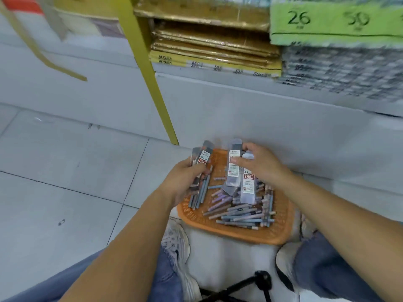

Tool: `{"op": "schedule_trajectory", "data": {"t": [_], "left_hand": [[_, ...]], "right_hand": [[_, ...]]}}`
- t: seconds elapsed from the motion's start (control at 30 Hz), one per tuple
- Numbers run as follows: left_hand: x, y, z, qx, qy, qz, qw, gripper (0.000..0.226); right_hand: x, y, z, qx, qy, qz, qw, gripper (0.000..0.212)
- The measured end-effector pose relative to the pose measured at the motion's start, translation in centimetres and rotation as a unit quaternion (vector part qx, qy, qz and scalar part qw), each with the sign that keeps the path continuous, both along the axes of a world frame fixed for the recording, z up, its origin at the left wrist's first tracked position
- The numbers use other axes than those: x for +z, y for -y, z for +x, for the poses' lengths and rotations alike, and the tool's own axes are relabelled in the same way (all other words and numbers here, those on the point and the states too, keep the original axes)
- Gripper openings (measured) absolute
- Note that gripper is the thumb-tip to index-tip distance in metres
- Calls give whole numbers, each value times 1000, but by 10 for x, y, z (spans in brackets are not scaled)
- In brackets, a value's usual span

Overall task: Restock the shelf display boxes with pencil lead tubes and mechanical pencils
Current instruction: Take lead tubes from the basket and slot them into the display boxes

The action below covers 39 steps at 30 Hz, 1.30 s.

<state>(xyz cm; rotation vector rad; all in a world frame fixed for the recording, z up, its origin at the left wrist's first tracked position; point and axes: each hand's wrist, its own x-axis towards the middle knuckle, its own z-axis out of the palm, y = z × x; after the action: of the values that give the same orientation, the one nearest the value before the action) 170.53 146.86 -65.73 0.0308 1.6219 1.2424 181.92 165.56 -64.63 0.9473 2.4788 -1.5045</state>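
Observation:
An orange plastic basket (237, 234) sits on the floor between my feet, holding a heap of mechanical pencils (242, 212). My left hand (185, 179) grips several clear lead tubes (204, 156) together with a few pencils over the basket's left edge. My right hand (261, 164) holds two more lead tubes (234, 168) upright above the pencil heap, labels facing me.
A white shelf base (250, 110) runs behind the basket, with a yellow upright (157, 83) in front of it. Stacked gold and yellow packs (216, 49) and a green price sign (333, 20) sit above. A black tripod (250, 286) stands by my shoes.

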Motion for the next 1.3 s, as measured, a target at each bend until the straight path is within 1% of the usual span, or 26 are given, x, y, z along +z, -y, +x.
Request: {"op": "schedule_trajectory", "data": {"t": [0.03,0.07,0.13,0.17,0.2,0.27,0.3,0.33,0.4,0.57,0.67,0.7,0.77,0.83,0.9,0.97,1.0,1.03,1.07,1.2,1.3], "left_hand": [[14,-6,5,-13,4,19,1000,4],[29,-12,10,-28,11,44,999,12],[58,-23,19,-62,19,91,994,39],[75,-28,24,-85,13,112,990,44],[91,-33,28,-104,2,129,986,42],[122,-41,34,-114,-12,164,980,26],[137,-44,36,-118,-18,182,976,22],[151,-47,37,-122,-25,195,973,24],[182,-52,36,-133,-60,202,968,38],[252,-64,30,-145,-132,198,960,41],[279,-73,25,-135,-134,220,957,31],[286,-76,25,-126,-128,233,956,33],[294,-81,25,-119,-117,260,951,44],[298,-86,25,-123,-122,274,946,58],[298,-91,25,-112,-136,273,946,65],[297,-96,25,-87,-142,277,946,65],[298,-97,24,-75,-141,280,947,63],[299,-97,23,-66,-142,282,947,60],[300,-97,23,-60,-144,284,946,59],[306,-91,17,-41,-153,292,943,50],[308,-89,12,-31,-154,300,941,38]], "right_hand": [[22,-4,2,1,-25,6,1000,25],[43,-6,5,-3,-53,12,999,26],[85,-6,12,-14,-109,21,994,25],[104,-6,15,-19,-136,24,990,21],[122,-5,18,-22,-158,29,987,18],[154,-3,23,-25,-196,44,979,14],[170,-3,25,-27,-212,55,975,14],[185,-4,27,-29,-226,71,971,17],[214,-5,30,-30,-256,99,961,24],[269,-10,29,-13,-326,146,934,22],[295,-18,24,-8,-363,202,909,25],[303,-21,23,-8,-372,224,901,26],[314,-26,21,-12,-379,244,893,31],[318,-31,17,-19,-381,236,894,28],[318,-33,13,-38,-401,203,893,25],[319,-35,9,-68,-422,170,888,20],[320,-35,7,-80,-425,156,888,14],[323,-35,5,-86,-425,137,890,8],[324,-35,5,-84,-421,115,896,7],[332,-36,12,-44,-395,51,916,20],[336,-42,16,-29,-392,40,918,28]]}}
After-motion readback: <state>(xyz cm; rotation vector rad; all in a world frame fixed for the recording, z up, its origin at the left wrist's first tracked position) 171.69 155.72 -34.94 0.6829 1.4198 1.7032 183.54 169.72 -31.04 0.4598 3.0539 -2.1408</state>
